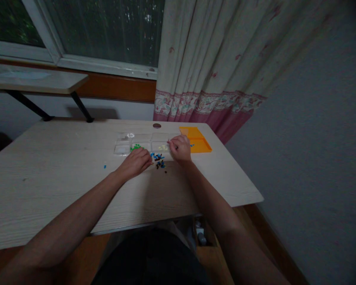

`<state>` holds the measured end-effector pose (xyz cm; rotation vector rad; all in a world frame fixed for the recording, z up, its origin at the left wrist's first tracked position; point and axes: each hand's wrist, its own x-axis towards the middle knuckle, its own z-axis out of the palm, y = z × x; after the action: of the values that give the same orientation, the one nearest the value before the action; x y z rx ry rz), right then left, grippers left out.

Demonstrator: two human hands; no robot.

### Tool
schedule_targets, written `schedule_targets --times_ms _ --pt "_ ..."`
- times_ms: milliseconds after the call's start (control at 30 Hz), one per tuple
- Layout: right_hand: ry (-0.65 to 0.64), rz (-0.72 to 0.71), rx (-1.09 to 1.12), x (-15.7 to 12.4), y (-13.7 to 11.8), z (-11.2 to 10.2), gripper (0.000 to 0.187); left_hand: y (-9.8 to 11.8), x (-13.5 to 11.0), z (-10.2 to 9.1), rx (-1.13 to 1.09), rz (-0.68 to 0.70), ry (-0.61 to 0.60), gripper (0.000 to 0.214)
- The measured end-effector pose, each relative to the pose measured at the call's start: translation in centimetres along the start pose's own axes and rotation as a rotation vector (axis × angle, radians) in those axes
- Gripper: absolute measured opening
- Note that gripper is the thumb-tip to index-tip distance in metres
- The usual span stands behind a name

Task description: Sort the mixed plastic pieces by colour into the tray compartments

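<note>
My right hand (181, 148) is closed in a pinch above the right-hand compartments of a clear plastic box. Anything between its fingertips is too small to make out. With fingers curled, my left hand (135, 162) rests just left of a loose pile of small blue and black pieces (160, 163); I cannot see what it holds. The clear compartment box (122, 149) lies behind both hands. Green pieces (136, 147) sit in one compartment, partly behind my left hand, and pale yellow pieces (162, 147) in another.
An open orange case (200, 145) lies right of my right hand, with a few blue bits in it. A single blue piece (105, 166) is on the left of the table (77, 158). A dark oval object (157, 125) sits at the back. A raised shelf (38, 81) stands back left.
</note>
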<state>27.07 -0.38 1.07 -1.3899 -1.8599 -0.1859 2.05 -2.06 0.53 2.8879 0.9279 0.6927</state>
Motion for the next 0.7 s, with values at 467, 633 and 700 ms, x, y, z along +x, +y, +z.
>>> schedule_targets --times_ms 467,633,700 --pt "-0.160 -0.370 0.138 -1.4 -4.3 1.6 0.030 -0.6 0.4 0.6 -0.374 -0.265 0.323 0.026" --pt "-0.167 -0.361 0.132 -1.5 -4.5 1.7 0.027 -0.7 0.4 0.8 -0.405 -0.290 0.320 0.030" --pt "-0.164 -0.346 0.137 -1.5 -4.6 1.8 0.026 -0.7 0.4 0.8 -0.393 -0.291 0.313 0.032"
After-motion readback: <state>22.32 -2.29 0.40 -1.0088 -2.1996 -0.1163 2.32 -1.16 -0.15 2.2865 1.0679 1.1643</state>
